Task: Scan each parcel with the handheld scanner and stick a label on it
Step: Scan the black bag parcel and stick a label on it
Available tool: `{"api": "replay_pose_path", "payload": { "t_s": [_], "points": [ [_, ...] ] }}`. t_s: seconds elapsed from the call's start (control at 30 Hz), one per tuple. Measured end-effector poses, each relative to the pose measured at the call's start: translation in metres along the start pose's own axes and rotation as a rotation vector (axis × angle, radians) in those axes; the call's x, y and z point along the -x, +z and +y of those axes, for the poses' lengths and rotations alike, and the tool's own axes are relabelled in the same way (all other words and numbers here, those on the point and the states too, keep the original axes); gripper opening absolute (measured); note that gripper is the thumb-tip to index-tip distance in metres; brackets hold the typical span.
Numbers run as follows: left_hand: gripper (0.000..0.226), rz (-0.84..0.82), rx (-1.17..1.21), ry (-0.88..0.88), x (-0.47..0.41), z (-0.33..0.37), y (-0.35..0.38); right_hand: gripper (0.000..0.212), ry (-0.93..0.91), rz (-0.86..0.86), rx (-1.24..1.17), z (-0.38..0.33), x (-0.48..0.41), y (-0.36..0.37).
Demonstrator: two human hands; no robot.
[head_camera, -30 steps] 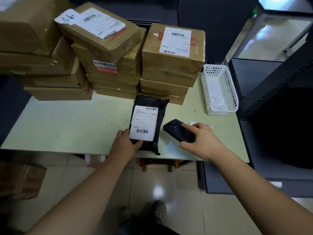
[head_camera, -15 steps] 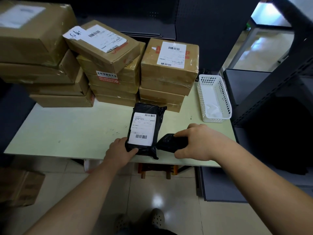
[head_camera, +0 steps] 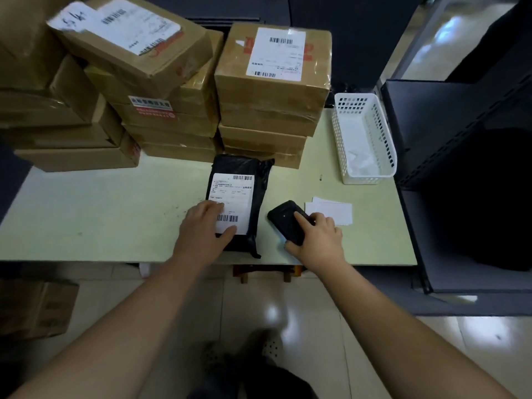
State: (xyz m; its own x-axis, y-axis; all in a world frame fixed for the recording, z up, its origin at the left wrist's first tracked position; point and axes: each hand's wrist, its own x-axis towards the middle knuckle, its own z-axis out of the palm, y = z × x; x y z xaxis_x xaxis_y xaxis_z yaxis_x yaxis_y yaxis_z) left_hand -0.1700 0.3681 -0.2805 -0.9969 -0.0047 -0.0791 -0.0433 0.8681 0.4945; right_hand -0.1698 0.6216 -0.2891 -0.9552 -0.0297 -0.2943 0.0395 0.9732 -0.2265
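Note:
A black plastic-wrapped parcel (head_camera: 253,197) with a white shipping label lies flat near the front edge of the pale green table (head_camera: 115,214). My left hand (head_camera: 204,228) holds its near left corner, fingers on the label and thumb under the barcode. To the right, my right hand (head_camera: 316,240) grips the black handheld scanner (head_camera: 285,220), which lies low on the table with its head pointing up-left. White blank labels (head_camera: 334,210) lie on the table just beyond the scanner.
Stacks of brown cardboard parcels (head_camera: 270,90) fill the back of the table, and more boxes (head_camera: 138,67) stand at the left. A white perforated basket (head_camera: 362,139) stands at the back right. Dark metal shelving (head_camera: 460,168) borders the right side. A cardboard box (head_camera: 37,309) sits on the floor.
My right hand has swung the scanner from close beside the parcel back to the right and set it low on the table. My left hand has slid further onto the parcel's label.

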Motion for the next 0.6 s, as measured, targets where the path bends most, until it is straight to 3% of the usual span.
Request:
{"api": "replay_pose_path", "payload": {
  "t_s": [0.33, 0.47, 0.6],
  "points": [
    [0.056, 0.002, -0.027, 0.081, -0.031, 0.017, 0.012, 0.072, -0.092, 0.081, -0.030, 0.007, -0.022, 0.023],
    [0.056, 0.011, -0.061, 0.118, -0.038, 0.018, 0.017, 0.060, 0.179, 0.227, -0.195, 0.054, -0.038, -0.007],
    [0.059, -0.005, -0.090, 0.109, -0.041, 0.023, 0.021, 0.067, 0.398, 0.072, -0.269, 0.084, -0.051, -0.017]
  ]
}}
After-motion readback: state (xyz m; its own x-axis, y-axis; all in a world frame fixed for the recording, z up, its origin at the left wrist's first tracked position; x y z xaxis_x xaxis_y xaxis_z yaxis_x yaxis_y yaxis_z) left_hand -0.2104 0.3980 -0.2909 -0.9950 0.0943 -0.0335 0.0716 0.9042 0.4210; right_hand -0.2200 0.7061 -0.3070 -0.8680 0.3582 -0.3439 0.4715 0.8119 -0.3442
